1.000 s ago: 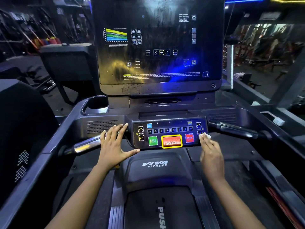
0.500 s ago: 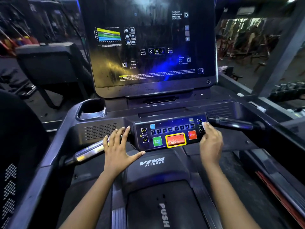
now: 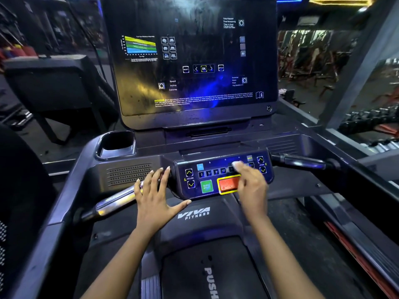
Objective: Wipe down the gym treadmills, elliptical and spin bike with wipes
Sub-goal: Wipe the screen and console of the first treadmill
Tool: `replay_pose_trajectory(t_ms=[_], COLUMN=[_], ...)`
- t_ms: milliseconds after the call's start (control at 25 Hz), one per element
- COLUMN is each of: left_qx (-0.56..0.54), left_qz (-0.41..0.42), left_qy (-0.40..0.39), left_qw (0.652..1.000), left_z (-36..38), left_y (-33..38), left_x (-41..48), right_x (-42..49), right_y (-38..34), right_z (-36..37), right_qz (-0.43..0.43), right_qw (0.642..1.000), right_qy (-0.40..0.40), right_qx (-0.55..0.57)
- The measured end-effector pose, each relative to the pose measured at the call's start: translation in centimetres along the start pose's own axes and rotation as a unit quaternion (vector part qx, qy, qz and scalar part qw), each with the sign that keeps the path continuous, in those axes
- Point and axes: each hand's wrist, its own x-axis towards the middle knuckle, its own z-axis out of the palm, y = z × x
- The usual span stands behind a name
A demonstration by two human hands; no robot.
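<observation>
Head view: the left hand [image 3: 155, 197] lies flat, fingers spread wide, on the treadmill [image 3: 129, 173] console just beside the keypad [image 3: 224, 175]. The right hand [image 3: 251, 186], blurred, is over the keys. A pale smear at its fingertips is likely the wipe [image 3: 237, 164]; I cannot tell how the fingers hold it. Best to press lightly so no key fires, and to work along each key's edge. Legible: "VIVA FITNESS", "PUSH", "OK", "Speed", "Incline", "Calories", keys 2, 5, 8, 10.

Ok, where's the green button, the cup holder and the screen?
green button [image 3: 206, 186], head view, its middle.
cup holder [image 3: 115, 152], head view, its front rim.
screen [image 3: 194, 61], head view, the dark glass.
</observation>
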Motion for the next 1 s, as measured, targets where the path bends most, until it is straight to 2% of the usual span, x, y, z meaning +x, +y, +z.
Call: replay_pose_trajectory(t_ms=[80,120,280,520,560,680,720,840,1000], left_qx=[0.003,0.005,0.006,-0.006,-0.006,-0.011,-0.012,-0.010,-0.011], left_qz=[0.002,0.003,0.004,0.007,0.007,0.006,0.007,0.006,0.009], left_qy=[-0.002,-0.002,-0.003,-0.005,-0.005,-0.006,-0.006,-0.004,-0.007], left_qw=[1.000,1.000,1.000,1.000,1.000,1.000,1.000,1.000,1.000], left_z=[0.1,0.1,0.2,0.1,0.1,0.0,0.0,0.0,0.1], left_y=[0.0,0.0,-0.1,0.0,0.0,0.0,0.0,0.0,-0.2], left_x=[0.1,0.1,0.1,0.1,0.0,0.0,0.0,0.0,-0.1], right_x=[2.3,2.6,-0.8,-5.7,-5.2,-1.3,-0.4,-1.5,-6.5], right_y=[0.6,0.3,-4.2,-7.3,-6.8,-4.5,-4.3,-5.5,-4.8], right_z=[0.2,0.7,3.3,3.4,2.8,1.9,2.0,3.6,3.1], right_qz=[0.096,0.101,-0.030,-0.147,-0.138,-0.007,0.011,-0.087,-0.198], right_qw=[0.993,0.992,0.998,0.984,0.987,1.000,1.000,0.995,0.972], right_qy=[0.066,0.071,-0.014,-0.098,-0.082,0.021,0.026,-0.040,-0.121], right_qx=[-0.003,-0.022,-0.054,-0.009,0.009,0.008,-0.008,-0.042,-0.027])
